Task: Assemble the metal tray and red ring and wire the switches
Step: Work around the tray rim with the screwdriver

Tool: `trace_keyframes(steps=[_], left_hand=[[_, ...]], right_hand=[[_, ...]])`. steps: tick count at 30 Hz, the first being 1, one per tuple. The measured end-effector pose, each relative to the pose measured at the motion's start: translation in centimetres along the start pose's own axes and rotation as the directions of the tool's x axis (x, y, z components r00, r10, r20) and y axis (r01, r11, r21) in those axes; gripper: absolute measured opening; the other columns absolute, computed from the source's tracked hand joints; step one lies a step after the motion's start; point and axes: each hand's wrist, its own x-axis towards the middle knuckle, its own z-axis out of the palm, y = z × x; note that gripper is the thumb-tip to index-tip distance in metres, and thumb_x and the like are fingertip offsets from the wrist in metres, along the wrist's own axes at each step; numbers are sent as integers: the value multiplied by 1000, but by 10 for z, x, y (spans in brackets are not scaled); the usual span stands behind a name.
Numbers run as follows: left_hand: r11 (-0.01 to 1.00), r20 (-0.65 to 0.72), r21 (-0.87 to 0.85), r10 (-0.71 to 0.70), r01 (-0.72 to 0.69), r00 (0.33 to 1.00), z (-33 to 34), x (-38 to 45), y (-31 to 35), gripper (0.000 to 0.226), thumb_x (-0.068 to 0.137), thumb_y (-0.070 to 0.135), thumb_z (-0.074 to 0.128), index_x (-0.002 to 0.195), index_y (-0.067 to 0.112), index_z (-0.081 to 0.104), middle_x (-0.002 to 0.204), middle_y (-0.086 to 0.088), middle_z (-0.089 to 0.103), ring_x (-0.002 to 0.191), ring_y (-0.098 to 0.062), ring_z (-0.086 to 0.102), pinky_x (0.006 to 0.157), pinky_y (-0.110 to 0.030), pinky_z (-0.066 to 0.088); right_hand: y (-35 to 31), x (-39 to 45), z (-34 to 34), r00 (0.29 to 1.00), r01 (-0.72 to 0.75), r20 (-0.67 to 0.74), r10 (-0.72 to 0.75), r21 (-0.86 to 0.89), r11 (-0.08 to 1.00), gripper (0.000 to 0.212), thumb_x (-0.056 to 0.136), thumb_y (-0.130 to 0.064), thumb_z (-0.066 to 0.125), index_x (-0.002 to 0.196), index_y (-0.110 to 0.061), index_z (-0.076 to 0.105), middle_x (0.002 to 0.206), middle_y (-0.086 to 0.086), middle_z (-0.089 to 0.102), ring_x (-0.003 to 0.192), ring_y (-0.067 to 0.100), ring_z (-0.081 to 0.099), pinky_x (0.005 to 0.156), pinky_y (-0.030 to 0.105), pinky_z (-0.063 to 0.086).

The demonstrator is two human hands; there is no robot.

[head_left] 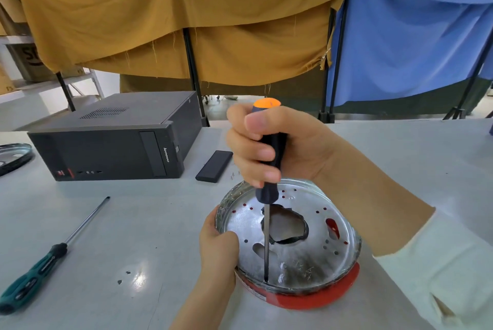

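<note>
Resting on the pale grey table (133,223), the round perforated metal tray (298,255) is seated on top of the red ring (320,299), near the front edge. A black-handled screwdriver with an orange cap (269,148) is gripped upright in the fist of the right hand (280,148), its tip set down on the tray floor. The tray's left rim is clasped by the left hand (217,247). A green-handled screwdriver (40,265) is seen lying to the left, a black desktop computer case (112,140) behind it.

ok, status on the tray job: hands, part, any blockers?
Right hand grips screwdriver, tip down in metal tray. Left hand holds tray rim, tray atop red ring. Nothing obstructing.
</note>
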Motion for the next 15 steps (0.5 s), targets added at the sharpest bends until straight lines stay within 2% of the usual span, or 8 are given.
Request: trace_keyframes(steps=[2,4,5,7,9,10,12,15], left_hand=[[1000,-4,1,2,-2,1000,0,0,0,67,72,-23,26,106,22,62,94,-8,71,81,-26,67,63,-33,55],[1000,-6,10,3,-3,1000,0,0,-1,68,72,-22,26,113,19,62,99,-11,71,89,-31,67,72,-41,57],[1000,0,13,2,-2,1000,0,1,-1,69,72,-22,26,117,16,62,102,-13,71,90,-32,67,73,-42,57],[1000,14,14,2,-2,1000,0,2,-2,71,72,-21,25,122,14,61,102,-15,70,82,-30,66,62,-35,54],[1000,21,16,-2,1,1000,-1,2,-2,72,72,-21,25,123,14,61,96,-15,68,71,-26,62,52,-27,48],[1000,25,16,-4,4,1000,-2,2,-3,72,72,-21,25,123,14,61,95,-14,68,70,-25,62,50,-26,48],[1000,31,18,-7,7,999,-3,1,-3,72,72,-20,26,123,15,61,100,-15,69,75,-28,64,54,-30,51],[1000,27,31,-4,3,1000,-2,1,-2,71,73,-21,27,125,16,59,105,-13,70,92,-33,67,78,-46,58]], right_hand=[[4,3,1,998,20,-59,-19,20,1000,21,83,-16,50,63,-16,45,49,-6,43,34,7,37,44,21,38],[10,6,3,968,62,-238,-78,-73,995,26,88,-18,52,63,-16,43,49,-6,42,34,7,33,42,21,34],[14,7,5,931,95,-340,-135,-130,987,29,90,-19,53,64,-17,43,49,-5,43,35,8,33,42,21,33],[21,8,11,804,172,-525,-279,-243,955,32,95,-16,55,64,-17,45,49,-4,47,34,9,37,41,19,35],[26,9,15,675,169,-627,-389,-382,909,30,95,-15,56,66,-18,47,48,-6,51,33,8,43,40,18,38],[25,9,17,648,137,-638,-415,-438,888,30,94,-16,57,66,-18,48,48,-6,52,34,8,45,41,19,40],[21,8,17,710,91,-599,-370,-443,892,31,92,-18,60,63,-16,49,51,-3,54,38,11,49,46,25,44],[6,5,10,926,20,-352,-139,-320,947,19,88,-21,61,72,-13,58,70,1,61,52,20,61,55,30,51]])
